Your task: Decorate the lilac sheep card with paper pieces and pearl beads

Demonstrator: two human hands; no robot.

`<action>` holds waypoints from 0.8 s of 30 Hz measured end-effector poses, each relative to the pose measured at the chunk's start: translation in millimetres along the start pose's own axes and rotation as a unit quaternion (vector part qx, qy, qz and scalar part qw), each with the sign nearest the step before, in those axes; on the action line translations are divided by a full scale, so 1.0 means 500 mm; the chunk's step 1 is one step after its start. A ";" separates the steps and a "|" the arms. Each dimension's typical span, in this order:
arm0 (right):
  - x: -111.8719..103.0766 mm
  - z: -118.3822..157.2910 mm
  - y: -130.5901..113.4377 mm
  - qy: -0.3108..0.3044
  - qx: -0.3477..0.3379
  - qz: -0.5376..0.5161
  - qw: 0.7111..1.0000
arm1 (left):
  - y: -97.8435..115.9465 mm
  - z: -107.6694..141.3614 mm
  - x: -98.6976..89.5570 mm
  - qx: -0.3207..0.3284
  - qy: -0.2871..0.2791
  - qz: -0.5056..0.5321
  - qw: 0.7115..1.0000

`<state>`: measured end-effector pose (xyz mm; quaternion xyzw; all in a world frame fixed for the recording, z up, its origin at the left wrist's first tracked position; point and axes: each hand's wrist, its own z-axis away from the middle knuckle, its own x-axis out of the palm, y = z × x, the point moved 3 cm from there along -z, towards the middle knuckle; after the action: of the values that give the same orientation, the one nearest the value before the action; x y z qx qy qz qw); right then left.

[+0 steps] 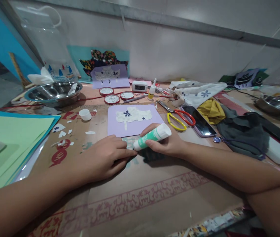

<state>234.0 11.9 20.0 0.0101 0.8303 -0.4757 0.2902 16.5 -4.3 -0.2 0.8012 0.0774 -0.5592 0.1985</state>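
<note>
My right hand [161,141] is wrapped round a white and green glue stick [152,136], tilted with its tip low at the table. The fingertips of my left hand [111,153] press down right beside that tip, fingers curled close together. Whatever small piece lies under them is hidden. Just beyond both hands lies a lilac card [112,121]. On it sits a white cloth cutout [137,115] with dark blue flowers and a narrow white strip below. Scissors [176,115] with a red and a yellow handle rest to the right, beside a phone [200,121].
A white cap [85,114] and small white scraps [62,134] lie left of the card. Behind are a steel bowl [53,93], round red-rimmed tins [112,99], a small glue bottle [152,89] and flowered white cloth [201,92]. Green paper sheets [14,131] lie at left.
</note>
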 end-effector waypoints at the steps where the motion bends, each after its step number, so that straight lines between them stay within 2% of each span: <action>1: 0.003 0.000 0.001 -0.009 0.007 -0.005 1.000 | 0.000 0.000 0.000 0.000 0.000 0.002 1.000; 6: 0.009 -0.003 0.006 0.011 0.014 0.030 0.999 | -0.001 0.000 0.001 -0.001 -0.001 0.006 1.000; 12: -0.010 0.002 -0.007 0.103 -0.062 0.051 0.991 | 0.002 -0.003 0.000 0.003 0.003 0.000 1.000; 14: -0.010 0.003 -0.009 0.092 -0.058 0.042 0.993 | 0.001 -0.002 0.000 0.004 0.006 0.004 1.000; 19: 0.005 0.002 0.001 0.001 0.013 0.004 1.000 | 0.001 -0.001 0.000 -0.013 -0.014 0.017 1.000; 24: 0.010 0.005 0.016 -0.006 0.045 0.038 0.998 | 0.009 -0.007 -0.007 -0.026 -0.010 0.024 0.999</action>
<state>233.6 13.0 10.4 0.0520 0.8054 -0.5012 0.3121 19.8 -6.4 5.0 0.7919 0.0712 -0.5598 0.2332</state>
